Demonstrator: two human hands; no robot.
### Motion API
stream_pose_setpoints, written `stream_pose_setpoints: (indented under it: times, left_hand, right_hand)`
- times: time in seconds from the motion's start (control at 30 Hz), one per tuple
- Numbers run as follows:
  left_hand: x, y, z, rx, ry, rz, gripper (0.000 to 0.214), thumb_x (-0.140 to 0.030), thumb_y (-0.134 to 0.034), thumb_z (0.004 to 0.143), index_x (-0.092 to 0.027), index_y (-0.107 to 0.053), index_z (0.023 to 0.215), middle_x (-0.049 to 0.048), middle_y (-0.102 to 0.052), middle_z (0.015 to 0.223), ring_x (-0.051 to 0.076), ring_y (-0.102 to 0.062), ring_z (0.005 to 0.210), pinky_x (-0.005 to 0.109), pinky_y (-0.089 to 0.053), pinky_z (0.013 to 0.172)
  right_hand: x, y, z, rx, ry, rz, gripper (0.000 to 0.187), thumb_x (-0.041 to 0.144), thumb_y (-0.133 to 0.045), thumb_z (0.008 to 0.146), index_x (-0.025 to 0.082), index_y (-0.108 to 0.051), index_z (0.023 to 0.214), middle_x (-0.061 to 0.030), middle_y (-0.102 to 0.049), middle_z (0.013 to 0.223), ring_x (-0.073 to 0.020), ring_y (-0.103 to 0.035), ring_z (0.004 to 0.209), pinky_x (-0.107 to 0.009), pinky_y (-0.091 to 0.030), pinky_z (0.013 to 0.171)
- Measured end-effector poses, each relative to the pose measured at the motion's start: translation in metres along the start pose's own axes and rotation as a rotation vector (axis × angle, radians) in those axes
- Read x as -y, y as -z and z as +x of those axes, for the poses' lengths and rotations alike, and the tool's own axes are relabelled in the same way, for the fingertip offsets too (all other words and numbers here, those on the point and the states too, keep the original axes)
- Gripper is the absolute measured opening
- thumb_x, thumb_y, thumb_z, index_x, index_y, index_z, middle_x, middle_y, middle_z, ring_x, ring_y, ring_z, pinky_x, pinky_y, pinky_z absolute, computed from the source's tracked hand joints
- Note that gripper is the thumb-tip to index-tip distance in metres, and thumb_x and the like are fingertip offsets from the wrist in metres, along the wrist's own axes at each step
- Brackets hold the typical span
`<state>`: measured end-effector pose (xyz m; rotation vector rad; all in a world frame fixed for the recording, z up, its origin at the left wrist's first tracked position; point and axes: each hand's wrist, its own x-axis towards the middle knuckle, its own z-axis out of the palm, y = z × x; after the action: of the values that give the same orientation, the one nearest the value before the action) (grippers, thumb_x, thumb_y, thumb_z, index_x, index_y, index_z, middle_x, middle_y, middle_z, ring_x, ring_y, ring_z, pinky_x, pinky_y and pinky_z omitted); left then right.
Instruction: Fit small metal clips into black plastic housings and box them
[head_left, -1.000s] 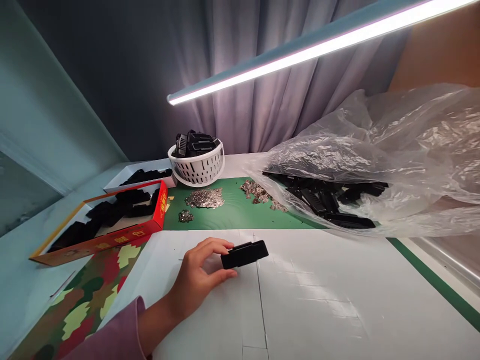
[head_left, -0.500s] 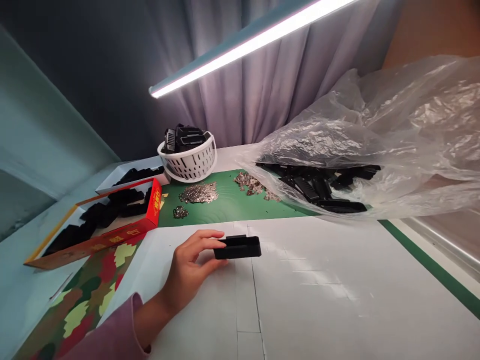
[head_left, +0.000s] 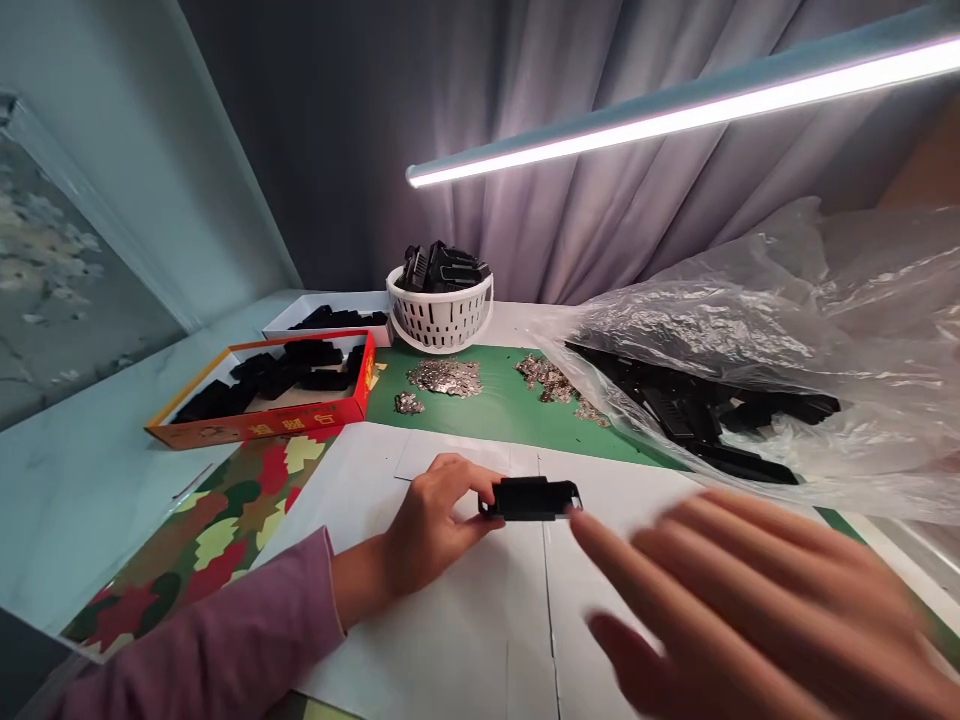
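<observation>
My left hand grips a black rectangular plastic part by its near end, fingers on top and thumb below. The part rests on or just above a white board. My right hand is motion-blurred at the lower right, fingers spread and empty. Its index fingertip is close to the part's right end, and I cannot tell whether they touch.
Behind the board lies a green mat with piles of metal scrap. Further back are a red box of black parts, a white box, a white slotted basket and a clear plastic bag over more black parts.
My right hand has entered the view from the lower right. The black part now lies closer to the middle of the board, and the whole scene has shifted as my head turned.
</observation>
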<state>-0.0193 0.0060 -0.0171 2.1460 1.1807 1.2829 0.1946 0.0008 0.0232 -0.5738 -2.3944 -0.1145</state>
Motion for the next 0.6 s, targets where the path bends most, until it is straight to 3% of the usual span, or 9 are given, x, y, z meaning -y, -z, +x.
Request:
stream_pose_setpoints:
  times: [0.07, 0.13, 0.2, 0.27, 0.43, 0.6]
  left_hand:
    - [0.001, -0.001, -0.001, 0.002, -0.039, 0.009, 0.015, -0.012, -0.059, 0.068, -0.019, -0.046, 0.068, 0.0021, -0.064, 0.075, 0.015, -0.054, 0.067, 0.03, -0.044, 0.065]
    - [0.002, -0.002, -0.002, 0.008, -0.069, 0.02, 0.016, -0.015, -0.06, 0.069, -0.02, -0.045, 0.073, 0.002, -0.064, 0.077, 0.016, -0.054, 0.07, 0.03, -0.044, 0.066]
    - [0.003, -0.003, -0.003, 0.012, -0.088, 0.034, 0.019, -0.017, -0.06, 0.069, -0.02, -0.044, 0.079, 0.0024, -0.063, 0.078, 0.017, -0.054, 0.072, 0.03, -0.045, 0.066]
    - [0.005, -0.005, -0.004, 0.01, -0.098, 0.049, 0.022, -0.018, -0.06, 0.069, -0.02, -0.042, 0.083, 0.0021, -0.062, 0.075, 0.017, -0.054, 0.071, 0.03, -0.046, 0.063]
    - [0.007, -0.007, -0.005, -0.009, -0.098, 0.1, 0.024, -0.015, -0.058, 0.07, -0.02, -0.042, 0.087, 0.002, -0.061, 0.076, 0.017, -0.053, 0.069, 0.033, -0.046, 0.062]
    - [0.005, -0.006, -0.004, -0.005, -0.134, 0.138, 0.025, -0.011, -0.059, 0.069, -0.02, -0.043, 0.087, 0.0002, -0.062, 0.076, 0.016, -0.052, 0.069, 0.031, -0.044, 0.064]
  right_hand:
    - [-0.006, -0.004, 0.029, 0.065, -0.06, -0.011, 0.027, 0.03, -0.053, 0.075, 0.016, -0.051, 0.098, -0.0058, -0.055, 0.081, -0.0151, -0.05, 0.068, -0.028, -0.04, 0.061]
    - [-0.009, -0.012, 0.047, 0.227, -0.219, 0.09, 0.026, 0.031, -0.05, 0.075, 0.015, -0.051, 0.096, -0.007, -0.054, 0.087, -0.0162, -0.05, 0.071, -0.027, -0.04, 0.059]
    - [-0.01, -0.021, 0.052, 0.399, -0.399, 0.294, 0.022, 0.031, -0.046, 0.078, 0.016, -0.05, 0.094, -0.0048, -0.054, 0.088, -0.0136, -0.051, 0.072, -0.023, -0.039, 0.058]
    - [-0.009, -0.029, 0.05, 0.485, -0.525, 0.461, 0.015, 0.028, -0.045, 0.079, 0.017, -0.051, 0.088, -0.0015, -0.055, 0.084, -0.0109, -0.051, 0.07, -0.019, -0.037, 0.057]
    - [-0.006, -0.042, 0.043, 0.543, -0.699, 0.643, 0.012, 0.027, -0.046, 0.077, 0.017, -0.048, 0.082, 0.0014, -0.056, 0.073, -0.0077, -0.046, 0.057, -0.016, -0.03, 0.049]
    - [-0.006, -0.048, 0.043, 0.538, -0.757, 0.651, 0.019, 0.034, -0.048, 0.074, 0.016, -0.05, 0.077, 0.0013, -0.053, 0.062, -0.0082, -0.042, 0.054, -0.016, -0.027, 0.048]
